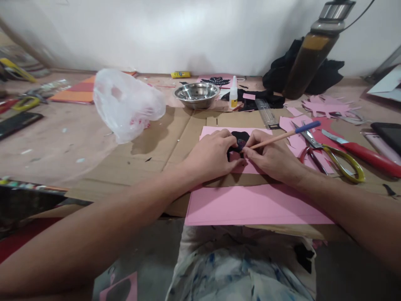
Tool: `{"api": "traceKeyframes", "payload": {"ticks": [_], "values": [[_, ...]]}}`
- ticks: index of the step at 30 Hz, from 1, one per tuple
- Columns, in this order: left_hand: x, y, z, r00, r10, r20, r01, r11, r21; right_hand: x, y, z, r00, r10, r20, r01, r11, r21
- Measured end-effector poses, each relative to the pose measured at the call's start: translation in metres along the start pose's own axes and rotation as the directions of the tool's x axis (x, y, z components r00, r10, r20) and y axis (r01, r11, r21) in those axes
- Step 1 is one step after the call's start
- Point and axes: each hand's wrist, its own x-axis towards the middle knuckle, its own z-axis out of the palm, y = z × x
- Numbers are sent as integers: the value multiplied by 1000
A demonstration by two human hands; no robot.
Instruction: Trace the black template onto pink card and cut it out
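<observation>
Head view: the left hand (pixel 213 152) curls over the side of a black cutout (pixel 240 136), its fingertips at the edge; whether it pinches or merely presses, I cannot tell.
Pencil: the right hand (pixel 271 154) grips the blue-ended pencil (pixel 278 137) between thumb and fingers, its tip low beside the cutout.
Black cutout: it lies on the upper pink sheet (pixel 250 168), between the two hands and partly hidden by them.
Slip risk: if the left hand eases off, the cutout could probably skid and spoil any line along its edge.
Cardboard: seams in the cardboard (pixel 175 154) underneath might make the pencil jump.
Right forearm: the scissors (pixel 316 144) and red-handled cutter (pixel 369 156) lie near it; a wide elbow swing could knock them.
</observation>
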Motion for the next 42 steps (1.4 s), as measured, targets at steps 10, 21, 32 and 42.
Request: {"api": "traceKeyframes", "payload": {"ticks": [10,21,32,42], "values": [[0,1,-2,1000,-7,10,7,1000,10,3,0,4,1000,11,22,-10,1000,-29],[1,1,-1,1000,-11,17,11,1000,-4,5,1,7,999,-16,38,17,999,-44],[0,0,-1,1000,-3,5,3,1000,1,1,0,-1,999,-24,33,24,1000,-2],[0,1,0,1000,-11,7,11,1000,-1,4,-4,3,999,13,48,-12,999,-30]]}}
